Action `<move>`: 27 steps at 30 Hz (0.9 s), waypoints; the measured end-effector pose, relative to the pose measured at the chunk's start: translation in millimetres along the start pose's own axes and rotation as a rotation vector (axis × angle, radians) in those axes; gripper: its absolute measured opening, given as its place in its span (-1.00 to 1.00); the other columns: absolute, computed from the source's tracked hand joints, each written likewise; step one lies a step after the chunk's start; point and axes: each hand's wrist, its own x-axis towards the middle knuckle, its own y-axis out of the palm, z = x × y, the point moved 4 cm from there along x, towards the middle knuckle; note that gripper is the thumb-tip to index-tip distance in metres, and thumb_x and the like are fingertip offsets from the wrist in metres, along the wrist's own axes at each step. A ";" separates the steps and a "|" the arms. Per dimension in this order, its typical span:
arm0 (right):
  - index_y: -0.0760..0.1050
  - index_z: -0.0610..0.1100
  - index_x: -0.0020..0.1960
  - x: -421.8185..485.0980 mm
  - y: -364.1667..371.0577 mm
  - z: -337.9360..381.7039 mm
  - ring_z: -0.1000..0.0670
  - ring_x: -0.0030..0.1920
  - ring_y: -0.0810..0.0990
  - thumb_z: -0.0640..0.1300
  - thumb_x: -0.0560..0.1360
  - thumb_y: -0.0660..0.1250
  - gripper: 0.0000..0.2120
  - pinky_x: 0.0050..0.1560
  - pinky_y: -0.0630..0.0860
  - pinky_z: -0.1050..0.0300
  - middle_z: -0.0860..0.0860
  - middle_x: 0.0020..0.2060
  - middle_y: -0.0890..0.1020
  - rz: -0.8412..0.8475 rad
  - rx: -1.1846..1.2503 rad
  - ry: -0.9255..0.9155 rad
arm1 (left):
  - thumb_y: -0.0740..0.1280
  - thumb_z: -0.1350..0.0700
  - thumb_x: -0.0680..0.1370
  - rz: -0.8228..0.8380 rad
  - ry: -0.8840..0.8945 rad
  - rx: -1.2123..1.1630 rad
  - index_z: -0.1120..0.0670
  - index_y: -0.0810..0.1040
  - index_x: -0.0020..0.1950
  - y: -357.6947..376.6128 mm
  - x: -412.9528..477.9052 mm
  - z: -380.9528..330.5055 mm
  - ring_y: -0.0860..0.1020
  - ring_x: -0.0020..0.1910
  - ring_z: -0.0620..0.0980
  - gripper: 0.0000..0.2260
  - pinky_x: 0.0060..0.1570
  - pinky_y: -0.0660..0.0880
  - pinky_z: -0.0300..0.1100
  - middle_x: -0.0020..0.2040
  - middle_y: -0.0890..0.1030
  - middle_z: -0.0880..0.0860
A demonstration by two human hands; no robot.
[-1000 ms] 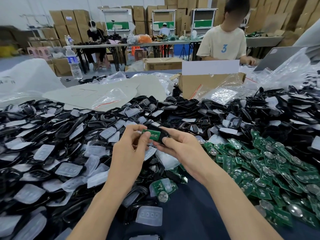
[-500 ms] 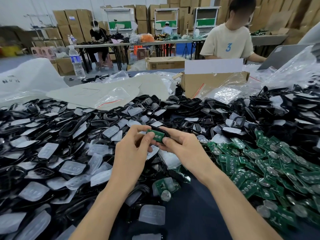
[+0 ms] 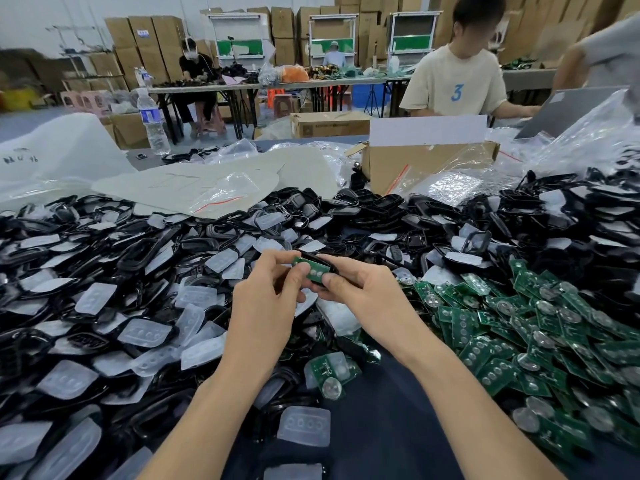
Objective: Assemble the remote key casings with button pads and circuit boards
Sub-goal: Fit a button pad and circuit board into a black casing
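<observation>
Together, left hand (image 3: 263, 306) and right hand (image 3: 367, 299) pinch casing (image 3: 329, 263) holding circuit board (image 3: 313, 271).

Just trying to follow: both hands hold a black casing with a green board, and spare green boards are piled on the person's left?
No: the head view shows the spare green boards piled on the person's right. The rest is correct.

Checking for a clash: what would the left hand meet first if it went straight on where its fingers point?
Probably the green circuit board that the left hand pinches, seated in the black casing held by the right hand; depth is hard to judge.
</observation>
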 end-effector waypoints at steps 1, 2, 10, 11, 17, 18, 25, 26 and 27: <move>0.59 -0.02 0.25 0.2 0.3 0.7 -0.01 0.09 0.71 -0.36 0.64 0.24 -0.66 0.12 0.61 0.21 -0.05 0.07 0.73 -0.010 0.000 -0.008 | 0.34 0.04 0.61 -0.009 -0.001 0.010 -0.09 0.52 0.06 0.3 0.2 0.7 0.64 -0.30 -0.19 -0.95 -0.20 0.59 -0.17 -0.21 0.67 -0.24; 0.59 0.02 0.21 -0.1 0.1 1.1 -0.01 0.07 0.71 -0.36 0.64 0.25 -0.66 0.09 0.61 0.22 -0.04 0.06 0.73 -0.020 -0.001 -0.014 | 0.34 0.04 0.61 -0.014 -0.005 0.014 -0.06 0.53 0.07 1.0 0.2 1.2 0.64 -0.30 -0.19 -0.94 -0.19 0.60 -0.15 -0.21 0.67 -0.24; 0.61 0.00 0.22 -0.6 -0.5 -1.1 0.03 0.03 0.73 -0.31 0.63 0.28 -0.70 0.07 0.61 0.25 0.02 0.01 0.75 -0.024 0.036 -0.001 | 0.38 -0.04 0.56 -0.020 -0.022 -0.004 -0.08 0.44 0.00 -0.1 0.2 0.7 0.64 -0.35 -0.17 -0.86 -0.28 0.58 -0.23 -0.23 0.69 -0.14; 0.61 0.01 0.22 -0.7 -0.3 -1.4 0.03 0.03 0.73 -0.31 0.63 0.28 -0.70 0.06 0.61 0.26 0.04 0.01 0.75 -0.020 0.046 -0.001 | 0.38 -0.05 0.56 -0.020 -0.032 -0.008 -0.08 0.42 0.00 -0.6 0.5 1.0 0.64 -0.37 -0.16 -0.84 -0.29 0.57 -0.24 -0.25 0.68 -0.13; 0.63 -0.02 0.24 -0.8 -2.1 -2.2 0.00 0.03 0.73 -0.30 0.63 0.29 -0.71 0.07 0.60 0.25 0.03 0.01 0.75 -0.017 0.087 0.001 | 0.34 -0.02 0.61 0.074 -0.068 -0.075 -0.10 0.49 0.12 2.3 1.7 1.6 0.64 -0.30 -0.12 -0.89 -0.26 0.56 -0.21 -0.19 0.68 -0.08; 0.62 -0.05 0.26 -0.7 -2.6 -2.6 0.00 0.03 0.73 -0.30 0.63 0.30 -0.71 0.06 0.60 0.25 0.02 0.02 0.75 -0.017 0.096 0.004 | 0.34 -0.02 0.61 0.084 -0.064 -0.084 -0.09 0.52 0.09 2.1 1.9 1.3 0.63 -0.29 -0.13 -0.92 -0.28 0.53 -0.23 -0.18 0.68 -0.08; 0.65 -0.12 0.19 1.0 -3.3 -5.5 0.04 -0.11 0.71 -0.26 0.58 0.38 -0.79 -0.03 0.60 0.27 -0.07 -0.04 0.75 -0.059 0.207 0.026 | 0.42 0.01 0.57 0.172 -0.132 -0.252 0.02 0.53 -0.09 -2.5 5.4 -3.5 0.57 -0.36 -0.11 -0.87 -0.28 0.48 -0.27 -0.26 0.64 -0.07; 0.64 -0.13 0.20 1.1 -3.3 -6.5 0.04 -0.11 0.71 -0.26 0.58 0.38 -0.79 -0.03 0.60 0.27 -0.07 -0.03 0.75 -0.053 0.219 0.031 | 0.43 0.00 0.56 0.192 -0.147 -0.279 0.01 0.52 -0.12 -2.6 5.5 -3.2 0.57 -0.35 -0.10 -0.85 -0.22 0.50 -0.18 -0.26 0.64 -0.06; 0.64 -0.14 0.20 1.5 -3.3 -7.2 0.05 -0.11 0.71 -0.25 0.58 0.38 -0.79 -0.04 0.60 0.27 -0.06 -0.03 0.75 -0.045 0.226 0.035 | 0.45 -0.01 0.55 0.207 -0.161 -0.311 0.00 0.51 -0.16 -2.3 5.9 -2.7 0.57 -0.34 -0.08 -0.82 -0.16 0.50 -0.08 -0.26 0.63 -0.05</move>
